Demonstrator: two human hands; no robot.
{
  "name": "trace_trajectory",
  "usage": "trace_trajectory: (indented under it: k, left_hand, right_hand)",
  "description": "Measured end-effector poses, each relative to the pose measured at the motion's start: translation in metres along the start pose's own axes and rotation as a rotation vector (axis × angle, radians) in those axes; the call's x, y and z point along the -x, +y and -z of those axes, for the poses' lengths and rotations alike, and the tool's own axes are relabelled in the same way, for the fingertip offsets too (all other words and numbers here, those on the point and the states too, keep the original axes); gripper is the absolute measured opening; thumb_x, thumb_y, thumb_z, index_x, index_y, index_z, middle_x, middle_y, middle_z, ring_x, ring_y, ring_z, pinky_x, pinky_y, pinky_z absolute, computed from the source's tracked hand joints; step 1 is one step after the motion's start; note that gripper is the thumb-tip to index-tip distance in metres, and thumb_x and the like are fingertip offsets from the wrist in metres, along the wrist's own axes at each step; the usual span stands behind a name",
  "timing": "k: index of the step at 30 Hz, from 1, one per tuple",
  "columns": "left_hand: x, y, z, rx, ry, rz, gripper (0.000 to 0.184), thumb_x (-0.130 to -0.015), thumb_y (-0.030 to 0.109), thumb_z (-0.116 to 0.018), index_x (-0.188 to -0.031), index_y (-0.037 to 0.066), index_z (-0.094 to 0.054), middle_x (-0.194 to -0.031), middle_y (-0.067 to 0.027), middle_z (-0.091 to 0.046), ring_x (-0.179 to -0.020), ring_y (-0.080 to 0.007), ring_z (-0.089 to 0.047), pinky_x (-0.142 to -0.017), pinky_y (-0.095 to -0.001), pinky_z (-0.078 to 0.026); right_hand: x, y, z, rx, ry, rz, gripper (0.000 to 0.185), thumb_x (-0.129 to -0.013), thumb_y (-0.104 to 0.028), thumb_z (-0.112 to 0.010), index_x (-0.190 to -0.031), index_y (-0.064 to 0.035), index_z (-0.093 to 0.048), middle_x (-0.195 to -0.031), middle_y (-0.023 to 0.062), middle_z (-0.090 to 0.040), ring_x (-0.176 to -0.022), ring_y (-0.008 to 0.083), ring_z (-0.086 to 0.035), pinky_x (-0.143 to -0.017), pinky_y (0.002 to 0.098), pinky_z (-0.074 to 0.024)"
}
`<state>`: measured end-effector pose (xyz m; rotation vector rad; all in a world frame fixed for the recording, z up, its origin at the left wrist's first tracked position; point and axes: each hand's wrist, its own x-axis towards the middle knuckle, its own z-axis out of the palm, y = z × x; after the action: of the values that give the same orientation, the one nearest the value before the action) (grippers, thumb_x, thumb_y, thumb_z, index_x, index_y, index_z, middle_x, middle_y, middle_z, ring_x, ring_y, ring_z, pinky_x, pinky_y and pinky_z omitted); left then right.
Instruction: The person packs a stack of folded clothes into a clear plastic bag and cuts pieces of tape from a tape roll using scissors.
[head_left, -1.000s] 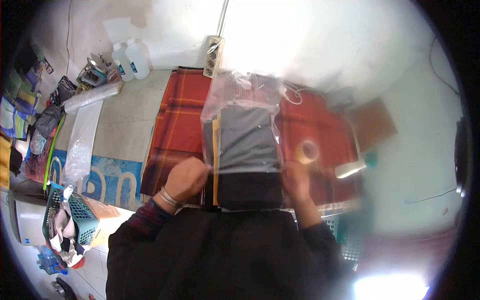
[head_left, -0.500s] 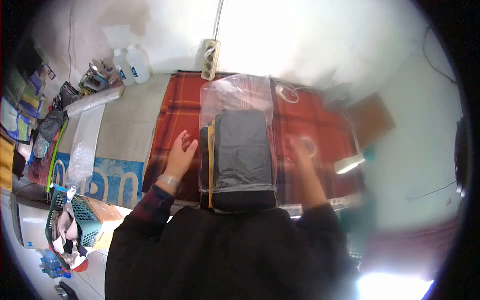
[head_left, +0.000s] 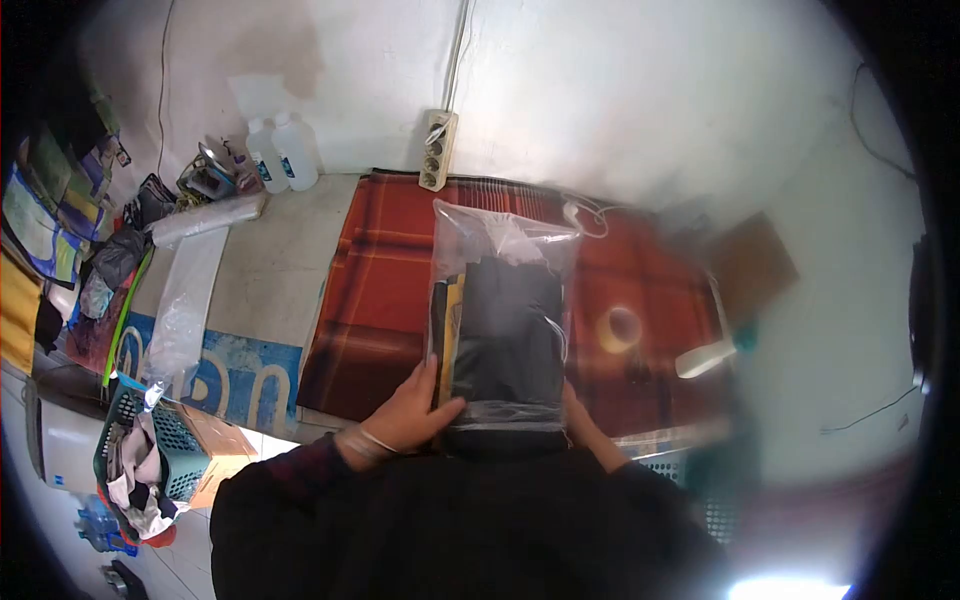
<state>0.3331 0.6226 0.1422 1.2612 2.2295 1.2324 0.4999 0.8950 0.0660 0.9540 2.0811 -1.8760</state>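
Both your hands have come in from either side: half a second ago they stood off the bag, now they're on its edges. Left hand (head_left: 408,412): thumb over the top, fingers down the side, gap narrow, pinching the near left edge of the clear bag (head_left: 503,230). Right hand (head_left: 588,428): against the near right edge, fingers mostly hidden, so can't tell how far closed. Side-on hold probably keeps the layers square and the slick film from sliding.

Bag lies in front of your torso, around the dark folded stack (head_left: 510,325), a yellow layer (head_left: 452,325) showing along its left. Film edge stops short of the stack's near end, so dark cloth sticks out; slack film at the far end. Can't tell if it's lifted.

Underneath: red plaid cloth (head_left: 375,300) on the bench (head_left: 285,235), likely padding. Blurred pale ring (head_left: 620,328) sits right of the bag, near your right hand, presumably for easy reach. Power strip (head_left: 437,150) beyond, against the wall.
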Motion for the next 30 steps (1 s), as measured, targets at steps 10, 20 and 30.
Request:
trace_trajectory:
  k: [10, 20, 30]
  left_hand:
    - [-0.086, -0.108, 0.029, 0.281, 0.291, 0.43, 0.086, -0.088, 0.05, -0.055, -0.138, -0.011, -0.023, -0.131, -0.029, -0.044, -0.123, -0.0334, -0.045, -0.102, -0.0342, -0.035]
    - [-0.03, -0.004, -0.011, 0.156, 0.026, 0.252, 0.105, -0.081, 0.05, -0.062, -0.138, -0.016, -0.003, -0.141, -0.0354, -0.021, -0.136, -0.0393, -0.02, -0.111, -0.0376, -0.019]
    - [0.036, -0.086, 0.015, 0.616, -0.228, 0.284, 0.081, -0.086, 0.017, -0.058, -0.146, 0.002, -0.005, -0.147, -0.0218, -0.024, -0.137, -0.0297, -0.026, -0.109, -0.0341, -0.025]
  right_hand:
    - [-0.084, -0.063, 0.006, -0.517, 0.266, -0.011, 0.065, -0.09, -0.054, -0.044, -0.133, -0.0051, -0.04, -0.127, 0.0114, -0.049, -0.114, 0.024, -0.048, -0.093, 0.0392, -0.0415]
    - [-0.036, -0.025, -0.024, -0.325, 0.372, 0.175, 0.066, -0.09, -0.05, -0.048, -0.136, -0.003, -0.038, -0.13, 0.0113, -0.047, -0.118, 0.0239, -0.046, -0.097, 0.0364, -0.0383]
    - [0.028, 0.048, -0.011, -0.293, -0.136, 0.317, 0.06, -0.09, -0.032, -0.055, -0.137, -0.0017, -0.035, -0.13, 0.0106, -0.049, -0.117, 0.0217, -0.049, -0.096, 0.033, -0.04]
